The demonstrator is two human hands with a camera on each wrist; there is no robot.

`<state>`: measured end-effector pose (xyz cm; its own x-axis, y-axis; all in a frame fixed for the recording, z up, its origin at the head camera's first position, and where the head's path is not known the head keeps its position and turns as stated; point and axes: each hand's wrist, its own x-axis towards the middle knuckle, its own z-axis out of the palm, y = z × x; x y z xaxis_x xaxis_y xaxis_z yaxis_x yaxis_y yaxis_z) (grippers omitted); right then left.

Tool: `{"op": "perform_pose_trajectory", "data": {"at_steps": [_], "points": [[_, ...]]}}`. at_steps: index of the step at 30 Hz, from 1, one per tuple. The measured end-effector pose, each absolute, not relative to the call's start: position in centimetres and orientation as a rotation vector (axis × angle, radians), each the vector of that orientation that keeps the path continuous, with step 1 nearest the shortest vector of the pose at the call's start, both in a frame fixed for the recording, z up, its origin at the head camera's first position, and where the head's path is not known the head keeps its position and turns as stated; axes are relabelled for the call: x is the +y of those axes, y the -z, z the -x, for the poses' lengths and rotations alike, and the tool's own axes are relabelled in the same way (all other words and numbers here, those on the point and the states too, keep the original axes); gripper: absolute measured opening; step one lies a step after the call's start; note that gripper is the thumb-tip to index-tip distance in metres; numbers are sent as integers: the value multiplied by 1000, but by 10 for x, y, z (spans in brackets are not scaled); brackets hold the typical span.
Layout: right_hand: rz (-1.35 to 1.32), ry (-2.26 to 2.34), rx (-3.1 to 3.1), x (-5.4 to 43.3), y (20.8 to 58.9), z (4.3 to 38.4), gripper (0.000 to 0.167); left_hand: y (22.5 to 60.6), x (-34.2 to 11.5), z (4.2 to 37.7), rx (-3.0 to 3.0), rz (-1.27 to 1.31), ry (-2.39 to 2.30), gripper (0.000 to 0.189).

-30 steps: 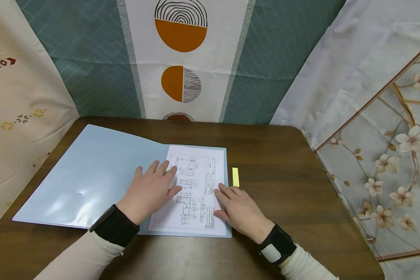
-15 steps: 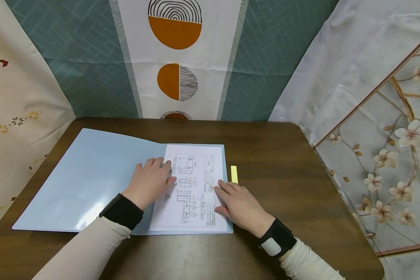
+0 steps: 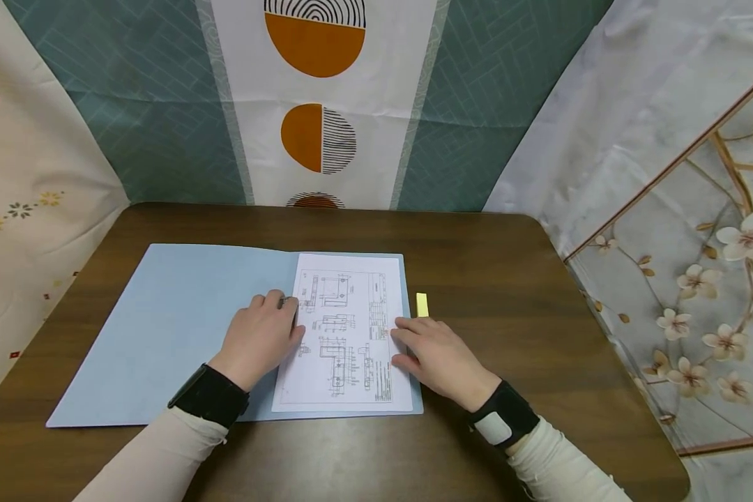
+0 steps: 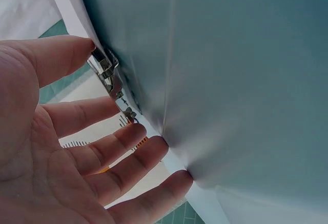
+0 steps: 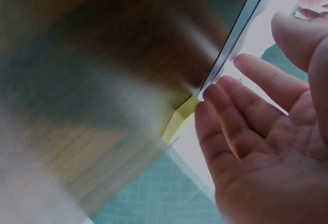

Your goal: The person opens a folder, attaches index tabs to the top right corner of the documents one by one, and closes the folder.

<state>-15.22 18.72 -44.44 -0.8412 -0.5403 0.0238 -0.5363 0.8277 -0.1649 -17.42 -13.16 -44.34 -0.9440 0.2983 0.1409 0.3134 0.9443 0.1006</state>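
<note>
A light blue folder [image 3: 182, 328] lies spread on the table, and a white sheet with technical drawings [image 3: 351, 390] rests on its right half. My left hand [image 3: 260, 338] is at the fold by the sheet's left edge. In the left wrist view its thumb touches a metal clip [image 4: 106, 70], and its other fingers [image 4: 154, 149] reach to the folder's surface, spread and slightly bent. Across the sheet's right edge lies my right hand [image 3: 439, 359], fingers extended over the paper and the folder's border. A small yellow strip [image 3: 422, 305] is just beyond it.
The brown wooden table [image 3: 539, 335] has rounded far corners. A green and white patterned cloth [image 3: 364, 139] hangs behind it. Pale flowered cloths hang at the left and right sides.
My left hand has drawn off the sheet to the fold, its fingers more bent. The folder's left cover has come down flatter. My right hand stays at the sheet's right edge.
</note>
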Motion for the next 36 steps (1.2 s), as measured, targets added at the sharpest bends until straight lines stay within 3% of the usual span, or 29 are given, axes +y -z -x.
{"op": "perform_pose_trajectory", "data": {"at_steps": [6,20,36], "points": [[740,319,3154,192,437,165,42,450,-133,173,-2966,466,186,54],[376,137,3149,193,438,200,51,447,-130,171,-2972,458,196,50],[396,192,3194,203,442,195,26,447,-129,172,-2967,448,191,51]]}}
